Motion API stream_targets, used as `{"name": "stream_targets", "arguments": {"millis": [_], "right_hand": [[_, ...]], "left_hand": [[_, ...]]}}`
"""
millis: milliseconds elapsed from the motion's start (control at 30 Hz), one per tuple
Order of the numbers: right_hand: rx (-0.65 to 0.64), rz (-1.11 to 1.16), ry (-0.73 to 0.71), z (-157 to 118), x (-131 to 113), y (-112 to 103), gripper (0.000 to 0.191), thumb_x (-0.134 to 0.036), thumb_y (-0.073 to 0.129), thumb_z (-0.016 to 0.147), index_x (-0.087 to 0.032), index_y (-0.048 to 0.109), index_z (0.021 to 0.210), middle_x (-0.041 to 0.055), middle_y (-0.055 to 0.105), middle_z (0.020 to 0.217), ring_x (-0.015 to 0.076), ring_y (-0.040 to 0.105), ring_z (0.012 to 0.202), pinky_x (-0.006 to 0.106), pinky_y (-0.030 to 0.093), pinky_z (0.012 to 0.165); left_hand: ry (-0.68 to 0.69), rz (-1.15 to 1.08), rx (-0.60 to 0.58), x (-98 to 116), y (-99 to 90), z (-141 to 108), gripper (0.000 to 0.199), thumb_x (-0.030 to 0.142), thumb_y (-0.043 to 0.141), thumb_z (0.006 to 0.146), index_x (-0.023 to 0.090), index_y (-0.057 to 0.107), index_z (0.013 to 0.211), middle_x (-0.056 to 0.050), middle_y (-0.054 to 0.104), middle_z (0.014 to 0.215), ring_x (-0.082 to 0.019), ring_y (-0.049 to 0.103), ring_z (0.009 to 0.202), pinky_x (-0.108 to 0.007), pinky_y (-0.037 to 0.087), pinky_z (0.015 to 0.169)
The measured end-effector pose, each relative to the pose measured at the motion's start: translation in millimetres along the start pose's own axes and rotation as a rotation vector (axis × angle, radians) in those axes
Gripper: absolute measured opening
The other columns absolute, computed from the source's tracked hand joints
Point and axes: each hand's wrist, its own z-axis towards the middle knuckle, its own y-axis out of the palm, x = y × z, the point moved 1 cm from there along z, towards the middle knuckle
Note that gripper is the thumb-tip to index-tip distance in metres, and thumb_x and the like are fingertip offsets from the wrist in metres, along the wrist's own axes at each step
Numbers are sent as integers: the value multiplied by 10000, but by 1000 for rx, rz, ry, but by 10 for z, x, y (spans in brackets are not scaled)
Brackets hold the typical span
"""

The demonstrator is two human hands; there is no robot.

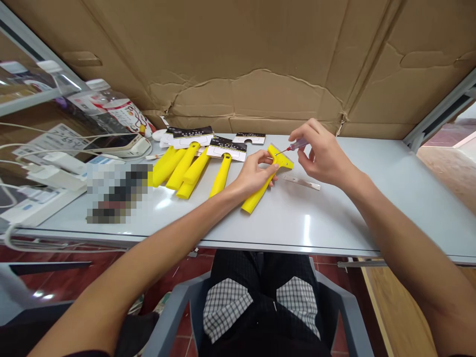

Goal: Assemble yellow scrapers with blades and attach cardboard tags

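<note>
My left hand (257, 173) is closed round the neck of a yellow scraper (255, 199), whose flared head points away from me to the right. In my right hand (319, 151) is a small screwdriver (297, 144) with a clear and red handle. Its thin shaft slants down to the left, and the tip is at a screw on the scraper's head. Just right of the scraper a narrow flat strip (302, 182), perhaps a blade in a wrapper, lies on the table. Several more yellow scrapers (220, 177) with black and white cards (227, 148) lie to the left.
Behind the white table (345, 218) stands a cardboard wall (260, 49). A plastic bottle (119, 106), a phone (115, 143) and a white power strip (44, 198) with cables crowd the left side. Another card (249, 138) lies at the back.
</note>
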Motion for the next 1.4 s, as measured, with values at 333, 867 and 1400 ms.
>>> {"name": "stream_targets", "arguments": {"millis": [333,867,1400], "right_hand": [[-54,94,16,16,73,-46,65,-214,585,951,-237,645,950,84,757,1065,238,712,839,366,486,685],[-56,-55,112,0,65,-61,104,-277,550,1017,-234,643,1036,47,751,873,220,659,698,365,431,659],[-110,30,14,3,-22,-65,129,-270,584,991,-256,639,1107,98,719,1189,245,699,877,373,470,686]], "left_hand": [[-16,-12,16,26,6,-14,177,178,673,968,159,603,1130,-155,660,1326,-98,694,604,-263,570,510],[-21,-44,21,16,-4,-3,167,163,688,957,142,608,1102,-174,647,1325,-106,700,587,-282,571,504],[-28,-35,13,24,-6,-5,226,220,756,942,148,620,1107,-147,672,1295,-81,691,608,-240,570,520]]}}
